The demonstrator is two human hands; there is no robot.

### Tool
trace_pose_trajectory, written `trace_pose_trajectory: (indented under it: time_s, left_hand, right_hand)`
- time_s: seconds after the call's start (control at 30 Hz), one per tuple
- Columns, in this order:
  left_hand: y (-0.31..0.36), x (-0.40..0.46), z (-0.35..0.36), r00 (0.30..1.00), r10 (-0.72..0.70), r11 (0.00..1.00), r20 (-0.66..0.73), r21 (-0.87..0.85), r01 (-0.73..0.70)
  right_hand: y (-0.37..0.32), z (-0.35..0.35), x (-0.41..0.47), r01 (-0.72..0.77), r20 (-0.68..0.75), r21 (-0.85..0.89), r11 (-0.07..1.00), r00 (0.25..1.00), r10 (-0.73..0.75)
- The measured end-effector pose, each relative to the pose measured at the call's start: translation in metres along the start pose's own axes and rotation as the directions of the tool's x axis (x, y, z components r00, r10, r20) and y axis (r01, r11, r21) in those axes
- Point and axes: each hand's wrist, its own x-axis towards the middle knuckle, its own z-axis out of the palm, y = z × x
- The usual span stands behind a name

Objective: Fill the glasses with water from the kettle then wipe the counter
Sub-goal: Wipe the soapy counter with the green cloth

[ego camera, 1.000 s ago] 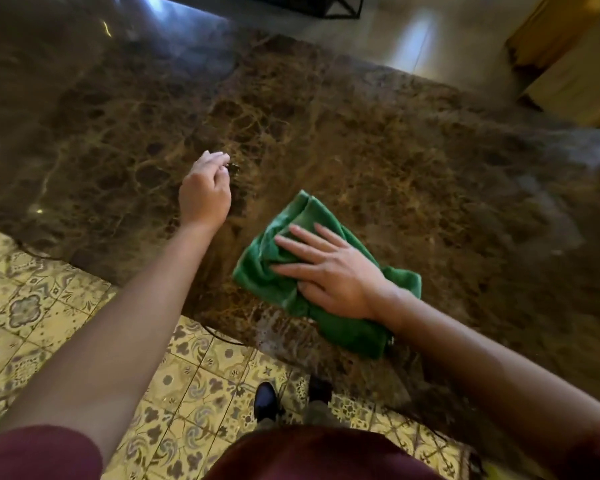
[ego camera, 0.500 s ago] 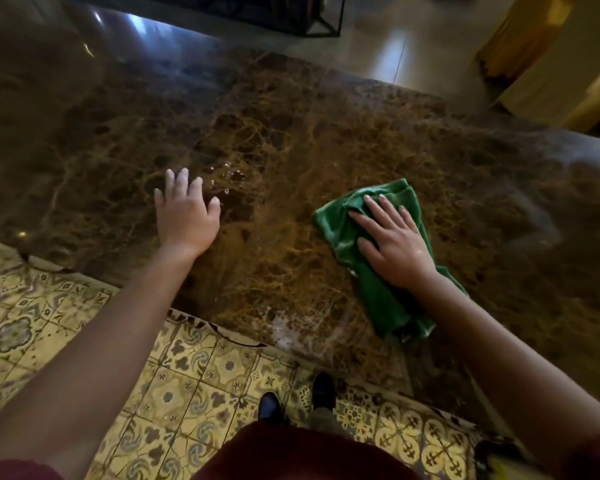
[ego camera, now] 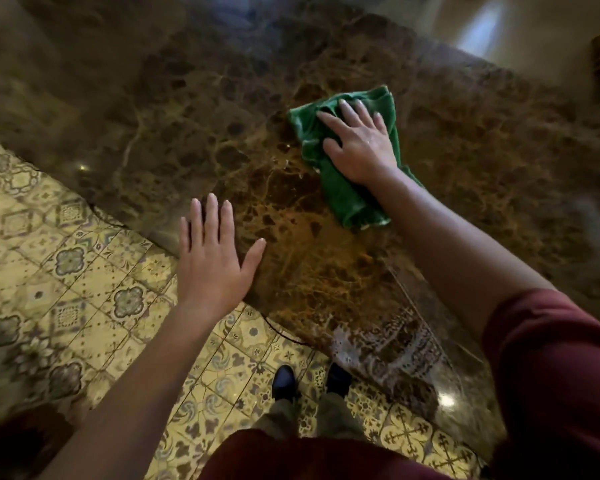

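A crumpled green cloth [ego camera: 347, 199] lies on the dark brown marble counter [ego camera: 194, 109]. My right hand [ego camera: 359, 143] presses flat on the cloth with fingers spread, palm down. My left hand [ego camera: 213, 258] rests open and flat near the counter's front edge, to the left and nearer than the cloth. A few small water drops [ego camera: 286, 164] glisten just left of the cloth. No kettle or glasses are in view.
The counter's front edge [ego camera: 146, 233] runs diagonally from the left down to the lower right. Below it is yellow patterned tile floor [ego camera: 70, 271] and my dark shoes [ego camera: 284, 379]. A pale floor [ego camera: 499, 26] lies beyond the counter's far edge.
My right hand has slid the green cloth away from the front edge, farther across the counter. My left hand opened from a loose curl to flat and now rests nearer the front edge.
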Motion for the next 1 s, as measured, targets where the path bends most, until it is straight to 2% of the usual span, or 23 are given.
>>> trace_pose_trajectory:
  time_s: [0.17, 0.27, 0.43, 0.53, 0.63, 0.7, 0.83, 1.0]
  left_hand:
    - [-0.007, -0.008, 0.001, 0.999, 0.016, 1.000, 0.033, 0.001, -0.016]
    - [-0.035, 0.008, -0.009, 0.996, -0.051, 0.999, 0.074, -0.013, 0.052]
    - [-0.067, 0.040, -0.018, 0.990, -0.111, 0.990, 0.081, -0.078, 0.117]
    - [-0.068, 0.062, -0.021, 0.984, -0.155, 0.981, 0.090, -0.105, 0.164]
    - [-0.066, 0.083, -0.032, 0.973, -0.208, 0.964, 0.100, -0.149, 0.221]
    - [-0.061, 0.088, -0.035, 0.978, -0.199, 0.960, 0.053, -0.189, 0.206]
    - [-0.050, 0.085, -0.035, 0.991, -0.099, 0.965, -0.086, -0.252, 0.074]
    - [-0.049, 0.073, -0.023, 0.984, -0.114, 0.948, -0.140, -0.312, 0.065]
  right_hand:
    - [-0.043, 0.014, 0.001, 0.238, 0.064, -0.043, 0.970, 0.970, -0.235]
    - [-0.056, 0.020, -0.023, 0.373, 0.099, -0.055, 0.926, 0.925, -0.367]
    - [-0.067, 0.031, -0.093, 0.536, 0.152, -0.026, 0.844, 0.836, -0.527]
    - [-0.054, 0.035, -0.146, 0.574, 0.150, -0.003, 0.819, 0.810, -0.567]
    - [-0.027, 0.035, -0.194, 0.554, 0.131, -0.008, 0.832, 0.826, -0.549]
    - [-0.007, 0.033, -0.214, 0.511, 0.106, -0.013, 0.859, 0.855, -0.507]
    - [0.018, 0.029, -0.214, 0.315, 0.058, -0.051, 0.948, 0.948, -0.312]
    - [0.018, 0.026, -0.177, 0.084, 0.009, -0.065, 0.994, 0.996, -0.083]
